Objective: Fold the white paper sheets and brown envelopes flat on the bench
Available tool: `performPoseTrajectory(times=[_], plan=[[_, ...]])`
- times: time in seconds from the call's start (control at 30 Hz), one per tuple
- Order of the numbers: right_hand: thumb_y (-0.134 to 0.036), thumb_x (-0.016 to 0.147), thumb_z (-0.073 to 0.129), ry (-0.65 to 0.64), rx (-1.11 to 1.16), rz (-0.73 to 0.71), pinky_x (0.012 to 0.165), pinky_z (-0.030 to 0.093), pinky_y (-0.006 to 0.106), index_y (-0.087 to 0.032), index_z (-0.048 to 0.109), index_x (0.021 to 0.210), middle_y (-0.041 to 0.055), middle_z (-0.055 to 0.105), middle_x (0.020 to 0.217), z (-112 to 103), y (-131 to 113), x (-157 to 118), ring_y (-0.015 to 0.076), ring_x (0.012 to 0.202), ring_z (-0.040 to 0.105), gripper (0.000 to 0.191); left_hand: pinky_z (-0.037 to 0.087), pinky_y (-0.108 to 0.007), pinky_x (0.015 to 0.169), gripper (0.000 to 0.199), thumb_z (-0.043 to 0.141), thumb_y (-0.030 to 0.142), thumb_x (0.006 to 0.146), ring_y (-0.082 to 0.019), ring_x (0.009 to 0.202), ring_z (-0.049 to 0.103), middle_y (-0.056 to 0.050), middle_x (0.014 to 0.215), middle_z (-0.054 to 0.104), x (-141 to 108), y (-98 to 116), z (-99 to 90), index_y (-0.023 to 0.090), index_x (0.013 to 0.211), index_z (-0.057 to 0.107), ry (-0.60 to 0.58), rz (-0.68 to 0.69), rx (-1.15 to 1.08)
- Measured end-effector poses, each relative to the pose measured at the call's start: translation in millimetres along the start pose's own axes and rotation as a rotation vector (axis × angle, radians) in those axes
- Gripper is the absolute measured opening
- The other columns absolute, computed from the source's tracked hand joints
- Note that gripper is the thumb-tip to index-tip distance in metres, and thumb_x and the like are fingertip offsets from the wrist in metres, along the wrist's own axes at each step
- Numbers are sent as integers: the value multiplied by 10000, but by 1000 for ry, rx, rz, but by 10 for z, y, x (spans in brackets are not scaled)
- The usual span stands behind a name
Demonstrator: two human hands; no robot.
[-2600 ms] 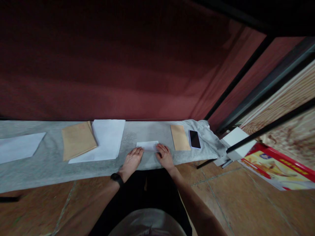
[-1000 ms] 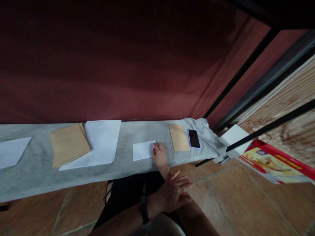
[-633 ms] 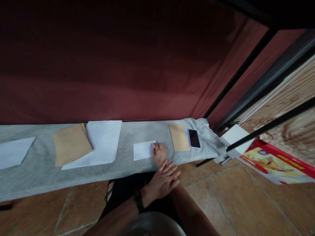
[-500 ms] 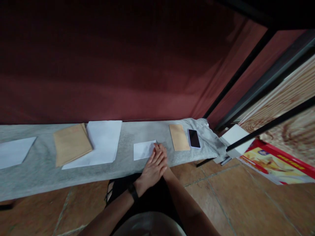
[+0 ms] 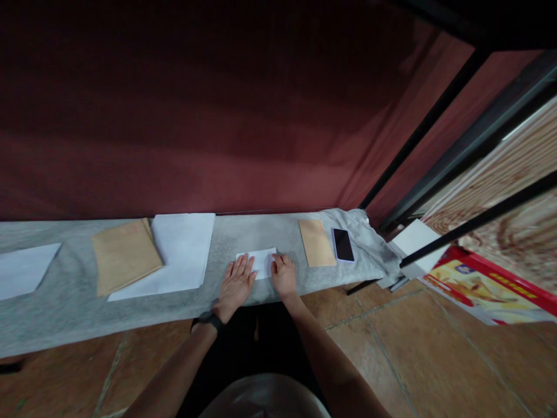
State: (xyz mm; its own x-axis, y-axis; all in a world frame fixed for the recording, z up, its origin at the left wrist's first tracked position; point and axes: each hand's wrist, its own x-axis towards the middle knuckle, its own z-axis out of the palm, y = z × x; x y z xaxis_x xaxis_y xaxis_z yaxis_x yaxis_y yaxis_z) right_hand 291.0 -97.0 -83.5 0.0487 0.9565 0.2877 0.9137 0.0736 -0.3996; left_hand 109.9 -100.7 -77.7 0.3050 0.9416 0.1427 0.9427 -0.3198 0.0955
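A small white folded paper point(image 5: 263, 262) lies on the grey cloth of the narrow table point(image 5: 243, 232). My left hand point(image 5: 236, 285), with a dark band at the wrist, lies flat with fingers spread over the paper's left part. At its right edge rests my right hand point(image 5: 284, 275), fingers curled and close together; whether they pinch the edge is too small to tell. To the right are a tan envelope point(image 5: 317, 243) and a phone point(image 5: 343, 245) with a dark screen.
Large white sheets point(image 5: 183, 249) lie on the left, partly under brown envelopes point(image 5: 126, 255). Another white sheet point(image 5: 26, 270) is at the far left. Beyond the table's right end are a white box point(image 5: 415, 241), a red and yellow box point(image 5: 487, 290) and black metal bars.
My left hand has come off my right hand and moved left, spreading over the paper's left part. My right hand stays at the right edge, now uncovered.
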Motion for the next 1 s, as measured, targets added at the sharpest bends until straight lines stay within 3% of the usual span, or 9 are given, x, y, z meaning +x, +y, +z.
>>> performPoseTrajectory(times=[0.17,0.3,0.43,0.53,0.73,1.0], plan=[[-202,993,498,13,-16,23,941,440,374,-215,657,1276,117,650,1166,-28,-28,-19,247,1095,586,325,232,-470,1242,596,239,416,1029,-252,1516,297,-117,1604,387,-7,-106,-15,144,1534,401,10,-41,7],[-185,979,493,10,-23,-32,1034,410,414,-207,612,1342,127,557,1424,-49,-128,43,268,1258,522,383,220,-470,1245,598,237,414,1028,-257,1520,289,-120,1610,377,-1,-102,-18,137,1527,414,2,-41,8],[-287,1043,414,-108,7,-219,1148,343,408,-204,554,1421,82,496,1532,23,-274,113,231,1390,452,411,211,-479,1248,602,232,409,1027,-265,1521,284,-122,1615,369,-5,-98,-20,127,1525,416,0,-34,7],[-357,1060,393,-182,-37,-227,1195,286,444,-191,497,1477,88,467,1555,102,-304,108,241,1437,416,461,214,-469,1248,602,240,408,1023,-256,1524,279,-116,1617,368,-12,-113,-1,134,1534,400,4,-35,-2],[-430,1069,348,-195,-90,-164,1224,221,458,-150,382,1550,97,353,1610,83,-94,55,253,1485,349,559,208,-481,1251,630,232,408,1019,-255,1523,281,-149,1616,355,-20,-125,61,90,1550,352,31,-41,-23],[-447,1067,339,-177,-139,-100,1226,204,470,-154,355,1565,102,360,1603,-19,143,10,268,1488,341,578,200,-450,1251,649,242,427,1017,-257,1513,305,-162,1596,391,-19,-103,49,64,1543,353,44,-85,-16]])
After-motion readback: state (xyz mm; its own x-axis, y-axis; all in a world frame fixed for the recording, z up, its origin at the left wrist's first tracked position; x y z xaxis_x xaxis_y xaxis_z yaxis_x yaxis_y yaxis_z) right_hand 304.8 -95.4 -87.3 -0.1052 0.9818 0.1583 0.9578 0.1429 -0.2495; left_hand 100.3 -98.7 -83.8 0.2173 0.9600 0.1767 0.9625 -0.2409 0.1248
